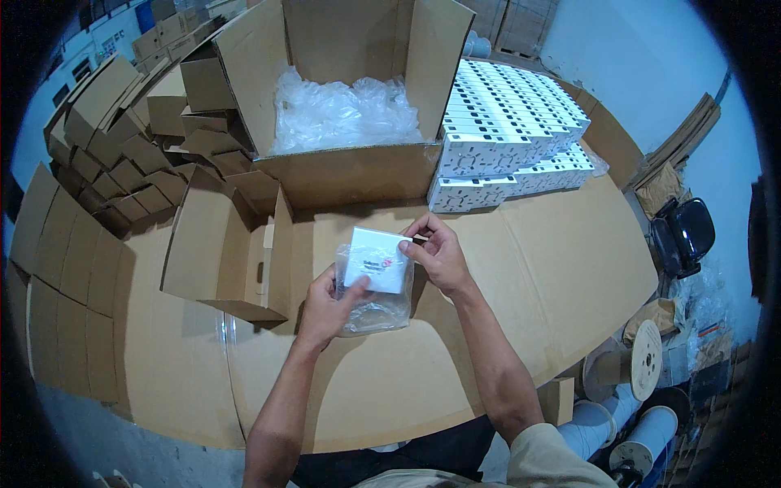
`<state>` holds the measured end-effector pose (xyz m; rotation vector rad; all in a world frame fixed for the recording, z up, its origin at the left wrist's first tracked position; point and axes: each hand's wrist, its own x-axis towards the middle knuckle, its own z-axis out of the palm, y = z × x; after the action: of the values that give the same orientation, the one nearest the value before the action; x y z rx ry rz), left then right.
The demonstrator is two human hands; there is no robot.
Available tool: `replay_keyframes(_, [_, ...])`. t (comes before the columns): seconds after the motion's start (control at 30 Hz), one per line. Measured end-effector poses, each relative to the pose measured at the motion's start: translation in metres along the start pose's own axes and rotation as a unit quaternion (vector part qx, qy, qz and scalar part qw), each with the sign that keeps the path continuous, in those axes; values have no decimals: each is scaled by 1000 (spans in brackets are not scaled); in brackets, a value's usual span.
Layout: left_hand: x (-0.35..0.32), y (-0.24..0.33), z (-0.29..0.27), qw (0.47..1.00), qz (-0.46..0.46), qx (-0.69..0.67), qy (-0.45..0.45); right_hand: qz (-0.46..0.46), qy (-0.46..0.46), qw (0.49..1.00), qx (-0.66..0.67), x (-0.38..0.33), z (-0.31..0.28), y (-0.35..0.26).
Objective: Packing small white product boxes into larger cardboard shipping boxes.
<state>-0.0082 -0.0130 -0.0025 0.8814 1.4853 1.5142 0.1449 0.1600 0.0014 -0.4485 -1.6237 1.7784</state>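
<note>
Brown cardboard forms the small open box [191, 252] at the near left of the large carton [350, 179]. Next along, in front of the large carton and well apart from it, your left hand [327, 309] grips the lower left of a square white packet [381, 254] along with a clear plastic bag [378, 317], thumb on the packet's face. The packet is nearly square, so no long axis stands out; I cannot tell how far the bag encloses it. Your right hand [441, 259] pinches the opposite, upper-right corner, thumb and finger narrow, so neither hand is nearer. Right of the large carton stand stacked white boxes [480, 154].
</note>
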Motion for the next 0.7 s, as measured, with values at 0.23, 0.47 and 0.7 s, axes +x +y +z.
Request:
replay_keyframes(0.23, [4, -12, 4, 992, -6, -36, 119, 167, 6, 985, -46, -4, 12, -19])
replay_keyframes(0.47, [3, -6, 7, 994, -16, -28, 102, 214, -53, 973, -62, -8, 16, -14])
replay_keyframes(0.7, [3, -6, 9, 993, 37, -12, 113, 195, -48, 978, -63, -10, 21, -18])
